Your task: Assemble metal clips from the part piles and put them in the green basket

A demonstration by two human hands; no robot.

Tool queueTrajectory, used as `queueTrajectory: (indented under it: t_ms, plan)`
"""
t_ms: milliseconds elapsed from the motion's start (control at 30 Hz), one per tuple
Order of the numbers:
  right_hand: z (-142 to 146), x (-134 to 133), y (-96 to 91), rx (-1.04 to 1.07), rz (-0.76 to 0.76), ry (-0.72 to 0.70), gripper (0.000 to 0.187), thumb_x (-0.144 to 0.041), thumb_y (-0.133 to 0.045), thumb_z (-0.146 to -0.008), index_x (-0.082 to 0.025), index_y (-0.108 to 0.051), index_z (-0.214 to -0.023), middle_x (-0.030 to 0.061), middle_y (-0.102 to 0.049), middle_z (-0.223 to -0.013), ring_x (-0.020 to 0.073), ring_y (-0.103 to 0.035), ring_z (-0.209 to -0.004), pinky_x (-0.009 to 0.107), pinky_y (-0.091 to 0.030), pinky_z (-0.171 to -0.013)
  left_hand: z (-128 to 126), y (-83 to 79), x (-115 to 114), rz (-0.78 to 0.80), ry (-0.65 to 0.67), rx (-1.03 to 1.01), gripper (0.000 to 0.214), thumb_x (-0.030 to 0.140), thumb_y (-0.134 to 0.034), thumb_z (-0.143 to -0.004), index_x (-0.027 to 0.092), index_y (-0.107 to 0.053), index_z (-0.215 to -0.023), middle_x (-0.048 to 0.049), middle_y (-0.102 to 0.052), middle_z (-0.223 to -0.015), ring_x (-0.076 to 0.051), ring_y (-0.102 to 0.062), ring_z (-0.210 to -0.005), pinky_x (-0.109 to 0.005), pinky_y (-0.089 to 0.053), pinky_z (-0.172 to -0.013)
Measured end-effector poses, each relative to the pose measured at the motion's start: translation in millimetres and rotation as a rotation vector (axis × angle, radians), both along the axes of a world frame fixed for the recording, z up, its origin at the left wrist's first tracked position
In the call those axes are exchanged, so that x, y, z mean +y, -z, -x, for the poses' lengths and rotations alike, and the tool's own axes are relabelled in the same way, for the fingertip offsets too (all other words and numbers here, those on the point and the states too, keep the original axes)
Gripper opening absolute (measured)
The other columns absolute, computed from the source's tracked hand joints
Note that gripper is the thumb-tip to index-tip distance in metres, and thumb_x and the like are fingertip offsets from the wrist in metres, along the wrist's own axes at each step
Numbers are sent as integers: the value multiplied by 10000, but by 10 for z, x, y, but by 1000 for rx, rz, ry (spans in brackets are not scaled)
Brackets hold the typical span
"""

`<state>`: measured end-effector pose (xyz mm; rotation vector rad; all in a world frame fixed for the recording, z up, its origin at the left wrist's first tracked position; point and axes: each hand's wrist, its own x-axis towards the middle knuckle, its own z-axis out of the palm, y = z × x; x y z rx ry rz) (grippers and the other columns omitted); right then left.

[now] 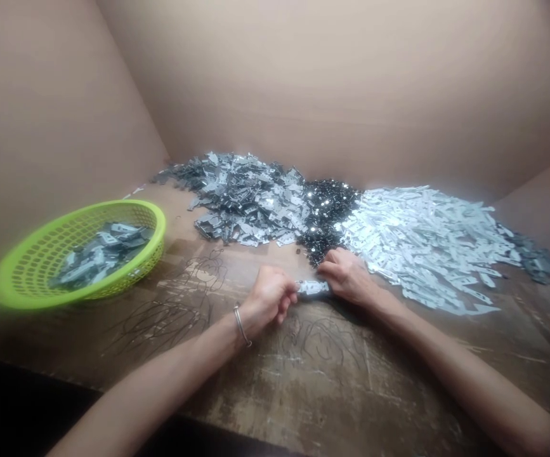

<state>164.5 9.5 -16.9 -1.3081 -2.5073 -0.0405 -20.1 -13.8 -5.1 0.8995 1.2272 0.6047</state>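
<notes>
Between my two hands, just above the worn wooden table [275,381], is a flat silvery metal piece [313,287]. My left hand [271,294], with a bangle [242,325] at its wrist, pinches the left end of it. My right hand [346,276] is closed at the right end, its fingertips near the top edge; whether a smaller part is also in them is hidden. Right behind my right hand lies a heap of small dark shiny parts [329,203]. A pile of long pale metal strips [427,241] spreads out to its right.
A green-yellow plastic basket [159,238] stands tilted on the left, with metal pieces [106,251] inside. Grey metal plates [250,197] are heaped at the back. Cardboard-like walls [303,76] enclose the table's rear. Darker pieces [536,251] lie far right.
</notes>
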Motion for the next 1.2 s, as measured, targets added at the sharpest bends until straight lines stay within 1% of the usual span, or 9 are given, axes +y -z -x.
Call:
queueTrajectory:
  t_ms: [167, 267, 367, 500, 633, 700, 867, 1033, 1200]
  plan:
    - [10, 33, -45, -1, 54, -42, 160, -199, -477, -732, -195, -632, -694, 43, -494, -691, 139, -388, -663, 264, -273, -578, -7, 0, -6, -13, -17, -17, 131, 190, -520, -583, 117, -440, -509, 11, -474, -422, -53, -336, -240, -184, -224, -221]
    - [-3, 72, -92, 90, 118, -33, 152, -221, -484, -728, -186, -624, -681, 40, -507, -699, 139, -417, -665, 264, -308, -585, -6, -12, -11, 3, -30, -20, 125, 185, -523, -581, 114, -446, -514, 5, -487, -437, -53, -341, -246, -184, -230, -224]
    - [-42, 110, -166, 321, 242, 35, 127, -235, -503, -711, -172, -611, -690, 34, -540, -721, 136, -466, -669, 260, -355, -590, 3, -24, -15, 8, -32, -16, 136, 192, -522, -584, 116, -444, -502, 8, -477, -421, -56, -331, -238, -189, -229, -218]
    - [-132, 145, -227, 682, 476, 229, 128, -260, -547, -663, -140, -587, -680, 16, -558, -619, 118, -497, -564, 251, -391, -528, 12, -9, -15, -7, -24, -26, 136, 194, -522, -585, 116, -450, -501, 15, -457, -403, -61, -328, -237, -193, -232, -216]
    - [-223, 166, -191, 943, 642, 316, 200, -228, -558, -638, -129, -588, -808, -1, -562, -575, 93, -477, -467, 230, -387, -449, 3, 37, -9, -15, -2, -45, 139, 205, -526, -592, 110, -464, -513, 8, -467, -420, -58, -341, -252, -188, -240, -222]
    - [-253, 165, -175, 949, 694, 320, 231, -213, -561, -629, -124, -609, -836, 10, -585, -593, 95, -493, -478, 232, -399, -460, -7, 54, -5, -16, -1, -48, 146, 211, -528, -594, 110, -463, -512, 12, -460, -416, -55, -335, -250, -187, -243, -221]
    - [-291, 127, -230, 960, 780, 370, 216, -231, -599, -593, -120, -640, -774, 21, -600, -554, 111, -525, -476, 247, -428, -475, -11, 93, 4, -20, 8, -52, 148, 213, -531, -595, 112, -459, -514, 20, -449, -411, -54, -331, -250, -187, -245, -219]
    - [-355, 100, -314, 890, 702, 351, 159, -190, -636, -537, -138, -662, -685, 33, -629, -630, 133, -556, -585, 256, -446, -560, -10, 148, 6, -35, 8, -86, 141, 220, -537, -595, 113, -463, -538, 7, -481, -454, -47, -345, -268, -179, -249, -227]
    - [-419, 62, -335, 792, 708, 351, 110, -188, -599, -567, -146, -658, -649, 23, -619, -589, 127, -536, -534, 234, -412, -477, -46, 121, -3, -26, 5, -74, 136, 215, -533, -598, 116, -460, -538, 12, -473, -430, -45, -341, -272, -172, -248, -237]
